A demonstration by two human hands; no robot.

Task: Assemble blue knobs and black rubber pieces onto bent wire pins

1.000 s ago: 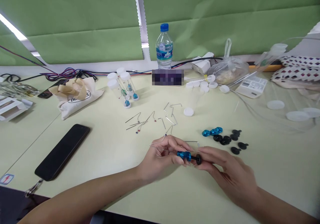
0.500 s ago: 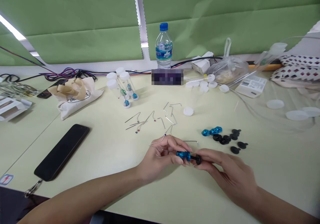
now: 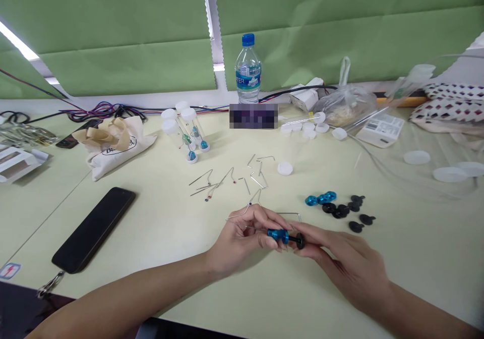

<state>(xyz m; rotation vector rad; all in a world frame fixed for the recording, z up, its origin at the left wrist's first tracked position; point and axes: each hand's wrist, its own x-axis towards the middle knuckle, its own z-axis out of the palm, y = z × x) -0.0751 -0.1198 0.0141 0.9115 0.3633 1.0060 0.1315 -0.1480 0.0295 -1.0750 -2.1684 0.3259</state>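
Note:
Between the thumb and fingers of my left hand (image 3: 240, 240) is a small shiny blue metal part (image 3: 279, 235), lying sideways. A black thumbscrew (image 3: 300, 241) with a round knob sticks out of its right end. My right hand (image 3: 350, 266) is closed, its fingertips at that knob. A thin bent wire passes by my left fingers; whether they hold it I cannot tell. Further right on the table lie more blue metal parts (image 3: 326, 197) and several black thumbscrews (image 3: 341, 211). An L-shaped hex key (image 3: 289, 213) lies just beyond my fingers.
Several bent wires and hex keys (image 3: 258, 180) are scattered ahead. Clear tubes with white caps (image 3: 171, 126) stand behind them, near a water bottle (image 3: 248, 74). A black phone (image 3: 94, 230) and a cloth pouch (image 3: 117, 150) lie left; loose white caps (image 3: 449, 174) lie right.
My right fingertips have shifted slightly left and up around the thumbscrew's knob. My left hand and the blue part have stayed nearly still.

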